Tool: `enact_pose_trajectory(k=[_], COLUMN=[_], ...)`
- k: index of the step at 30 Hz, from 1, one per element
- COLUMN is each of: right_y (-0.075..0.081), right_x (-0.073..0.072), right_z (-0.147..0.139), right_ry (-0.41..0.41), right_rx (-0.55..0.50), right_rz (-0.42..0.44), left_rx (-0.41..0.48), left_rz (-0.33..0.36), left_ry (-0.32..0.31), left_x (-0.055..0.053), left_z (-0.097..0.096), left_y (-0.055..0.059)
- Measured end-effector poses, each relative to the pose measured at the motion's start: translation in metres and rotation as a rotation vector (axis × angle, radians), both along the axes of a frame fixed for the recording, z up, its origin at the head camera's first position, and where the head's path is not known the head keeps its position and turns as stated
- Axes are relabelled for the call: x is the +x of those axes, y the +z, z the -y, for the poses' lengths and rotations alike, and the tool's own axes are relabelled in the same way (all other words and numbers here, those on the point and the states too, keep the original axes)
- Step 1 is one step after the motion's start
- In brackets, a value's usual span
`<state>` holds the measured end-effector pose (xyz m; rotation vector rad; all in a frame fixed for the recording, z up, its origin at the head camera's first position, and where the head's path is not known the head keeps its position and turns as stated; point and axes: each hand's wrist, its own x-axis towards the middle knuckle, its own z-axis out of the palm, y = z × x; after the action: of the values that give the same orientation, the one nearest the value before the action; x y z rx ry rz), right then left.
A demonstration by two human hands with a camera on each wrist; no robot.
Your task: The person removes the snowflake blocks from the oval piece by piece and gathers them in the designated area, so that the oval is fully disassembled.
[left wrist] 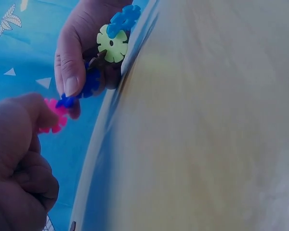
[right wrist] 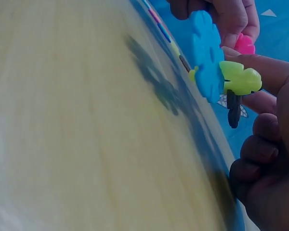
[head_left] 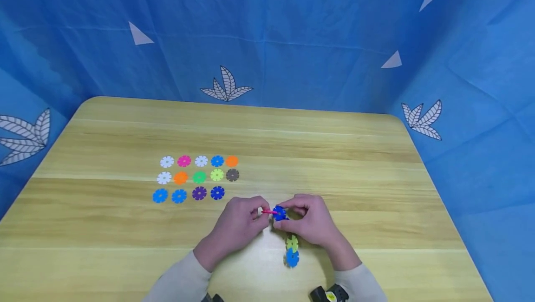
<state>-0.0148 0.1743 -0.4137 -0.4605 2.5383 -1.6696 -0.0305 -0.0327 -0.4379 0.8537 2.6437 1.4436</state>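
Between thumb and index finger, my left hand (head_left: 242, 222) pinches a pink notched plastic disc (left wrist: 59, 121), seen edge-on in the head view. Its edge meets a dark blue notched disc (head_left: 279, 213). My right hand (head_left: 311, 223) grips the dark blue part of a short chain of interlocked discs. Two dark blue pieces show there in the left wrist view, partly covered by fingers. Further along the chain come a dark grey disc (right wrist: 234, 111), a yellow-green disc (left wrist: 111, 44) and a light blue disc (right wrist: 208, 57), which stick out below the right palm in the head view.
Left of the hands, loose notched discs lie in three rows on the wooden table (head_left: 355, 153): white, pink, blue, orange, green, yellow-green, grey, with a purple disc (head_left: 199, 193) in the nearest row. A blue patterned cloth (head_left: 292, 37) hangs behind the table.
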Motion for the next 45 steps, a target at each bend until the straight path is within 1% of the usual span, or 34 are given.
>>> enact_pose_trajectory(k=[2,4,7,9,10,12,16,19,24,30,33,37,41,43,45], right_y=[0.000,-0.011,-0.026,-0.036,-0.035,-0.036,-0.036,-0.037,-0.038,-0.040,-0.040,-0.040,-0.039,-0.036,-0.029], right_x=[-0.001,-0.004,-0.008,-0.010,-0.010,-0.010,-0.010,-0.009,-0.009,-0.009,-0.009,-0.009,-0.010,-0.010,-0.008], right_z=[0.000,-0.004,-0.012,-0.018,-0.020,-0.021,-0.020,-0.018,-0.017,-0.015,-0.014,-0.013,-0.011,-0.010,-0.007], right_ry=[0.006,0.008,-0.010,-0.027,-0.034,-0.038,-0.029,-0.028,-0.037,-0.050,-0.045,-0.041,-0.051,-0.054,-0.053], right_rx=[0.000,0.002,0.001,-0.005,-0.009,-0.010,-0.017,-0.021,-0.013,-0.011,-0.014,-0.018,0.002,0.010,0.010], right_rz=[0.006,0.000,-0.011,-0.025,-0.028,-0.035,-0.029,-0.013,-0.016,-0.030,-0.034,-0.030,-0.018,-0.013,-0.011], left_rx=[0.003,0.008,0.035,0.045,0.050,0.042,-0.018,-0.045,-0.085,-0.150,-0.169,-0.181,-0.211,-0.231,-0.249], left_rz=[0.009,0.000,-0.028,-0.050,-0.053,-0.043,0.025,0.068,0.098,0.160,0.169,0.159,0.126,0.109,0.094], left_ry=[0.004,0.021,0.074,0.121,0.144,0.181,0.254,0.292,0.324,0.340,0.350,0.357,0.365,0.368,0.370], left_x=[0.000,0.000,-0.003,-0.005,-0.006,-0.008,-0.010,-0.013,-0.017,-0.021,-0.023,-0.025,-0.028,-0.029,-0.030], left_z=[0.000,0.001,0.007,0.011,0.014,0.018,0.023,0.027,0.033,0.038,0.040,0.041,0.043,0.043,0.044], left_y=[0.001,0.001,0.001,0.002,0.002,0.004,0.003,0.001,-0.003,-0.005,-0.006,-0.007,-0.008,-0.009,-0.010])
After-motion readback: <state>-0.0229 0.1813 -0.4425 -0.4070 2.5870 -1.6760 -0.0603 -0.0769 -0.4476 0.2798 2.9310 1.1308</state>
